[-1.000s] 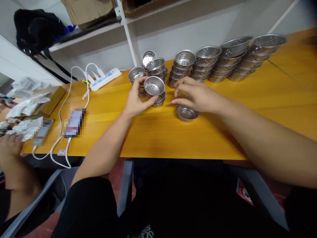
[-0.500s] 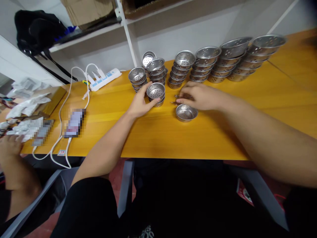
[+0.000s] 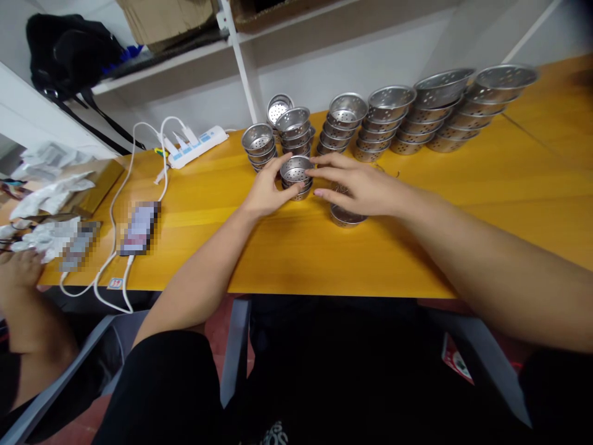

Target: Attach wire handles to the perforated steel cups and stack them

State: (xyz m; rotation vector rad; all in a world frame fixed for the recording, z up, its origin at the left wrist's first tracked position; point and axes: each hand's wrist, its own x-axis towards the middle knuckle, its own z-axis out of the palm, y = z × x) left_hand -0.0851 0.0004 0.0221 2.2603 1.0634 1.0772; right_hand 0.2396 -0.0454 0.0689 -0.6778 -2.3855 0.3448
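A short stack of small perforated metal bowls point(image 3: 295, 175) stands on the yellow table point(image 3: 287, 247). My left hand point(image 3: 267, 190) curls round the stack's left side, thumb and fingers gripping it. My right hand point(image 3: 359, 185) reaches across from the right with fingers stretched out, the fingertips touching the rim of the top bowl. Under my right palm sits a single metal bowl point(image 3: 345, 216), partly hidden. Some thin wire pieces point(image 3: 391, 172) lie just behind my right hand.
Several stacks of perforated bowls point(image 3: 398, 120), growing larger to the right, line the table's back edge. A power strip point(image 3: 197, 147), white cables and a phone point(image 3: 139, 228) lie left. Another person's hand point(image 3: 18, 269) rests by crumpled white wrapping at far left.
My left hand lowered the lifted bowl onto the short stack and stays round it. My right hand moved left from the wire pieces over the single bowl to the stack's rim.
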